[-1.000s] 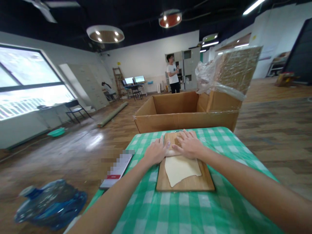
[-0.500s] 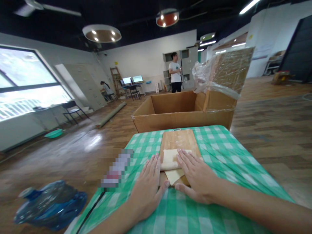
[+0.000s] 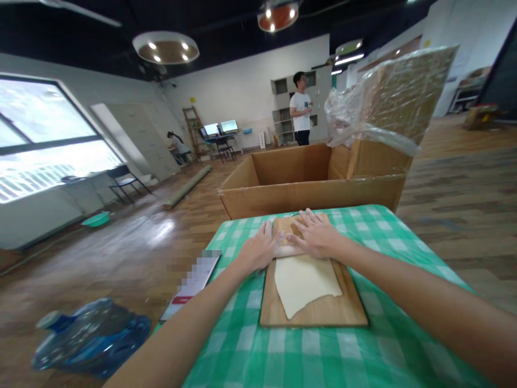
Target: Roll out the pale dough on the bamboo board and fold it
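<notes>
A thin, pale sheet of dough [image 3: 307, 283] lies on a wooden cutting board [image 3: 351, 312], with an uneven edge toward me. Across its far end rests a pale rolling pin [image 3: 288, 250], partly hidden under my hands. My left hand [image 3: 260, 248] is at the pin's left end, fingers stretched forward. On the right part of the pin my right hand [image 3: 317, 234] lies flat, its fingers spread toward the board's far edge. Neither hand is wrapped round the pin.
The board sits on a table with a green-and-white checked cloth [image 3: 262, 355]. A blurred flat item [image 3: 194, 283] lies at the table's left edge. Beyond stands a large cardboard box [image 3: 302, 196]; a blue water bottle [image 3: 92, 337] is lower left. A person [image 3: 301, 110] stands farther back.
Both hands have moved away from me along the board, and the rolling pin with them. More of the dough sheet and the board's near end now show.
</notes>
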Available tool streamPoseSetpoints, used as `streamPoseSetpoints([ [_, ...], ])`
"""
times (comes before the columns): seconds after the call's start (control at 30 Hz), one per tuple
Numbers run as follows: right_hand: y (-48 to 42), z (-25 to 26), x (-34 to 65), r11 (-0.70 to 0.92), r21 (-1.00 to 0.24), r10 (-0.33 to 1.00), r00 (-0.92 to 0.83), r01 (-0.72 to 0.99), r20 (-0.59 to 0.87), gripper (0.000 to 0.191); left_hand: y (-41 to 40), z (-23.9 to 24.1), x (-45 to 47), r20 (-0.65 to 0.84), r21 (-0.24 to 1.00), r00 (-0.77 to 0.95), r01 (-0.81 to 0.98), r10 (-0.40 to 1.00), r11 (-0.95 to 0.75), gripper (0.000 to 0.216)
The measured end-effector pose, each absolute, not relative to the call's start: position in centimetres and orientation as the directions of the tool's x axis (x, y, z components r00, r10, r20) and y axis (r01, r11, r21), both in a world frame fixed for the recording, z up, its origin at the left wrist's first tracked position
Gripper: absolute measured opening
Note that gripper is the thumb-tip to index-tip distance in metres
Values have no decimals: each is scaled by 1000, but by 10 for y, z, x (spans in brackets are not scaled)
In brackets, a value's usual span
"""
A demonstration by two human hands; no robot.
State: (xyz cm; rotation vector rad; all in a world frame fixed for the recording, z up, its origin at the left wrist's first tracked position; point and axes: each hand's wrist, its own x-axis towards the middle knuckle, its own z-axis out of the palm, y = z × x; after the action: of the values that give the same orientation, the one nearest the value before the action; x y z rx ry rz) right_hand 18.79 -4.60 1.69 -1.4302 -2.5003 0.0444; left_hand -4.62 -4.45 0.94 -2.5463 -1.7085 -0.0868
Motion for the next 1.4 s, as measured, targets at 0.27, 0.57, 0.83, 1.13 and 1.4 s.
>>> streamPoseSetpoints([
  [0.27,-32,19,188,463,-151,885,-444,874,144,69,-14,9,-43,36,-182,518,844,854,-504,45],
  [0.57,-96,18,184,532,-127,829,-484,837,281,85,-98,12,-46,237,-81,408,913,882,-401,62],
  [0.83,-180,15,201,667,-201,740,-608,718,286,91,-205,1,-54,320,-79,475,876,820,-476,84],
  [1.13,-172,19,204,669,-231,743,-621,706,250,91,-199,2,-52,309,-41,457,882,834,-469,81],
  [1.4,-68,18,185,592,-162,800,-552,789,235,84,-89,14,-45,196,-5,355,933,914,-361,65],
])
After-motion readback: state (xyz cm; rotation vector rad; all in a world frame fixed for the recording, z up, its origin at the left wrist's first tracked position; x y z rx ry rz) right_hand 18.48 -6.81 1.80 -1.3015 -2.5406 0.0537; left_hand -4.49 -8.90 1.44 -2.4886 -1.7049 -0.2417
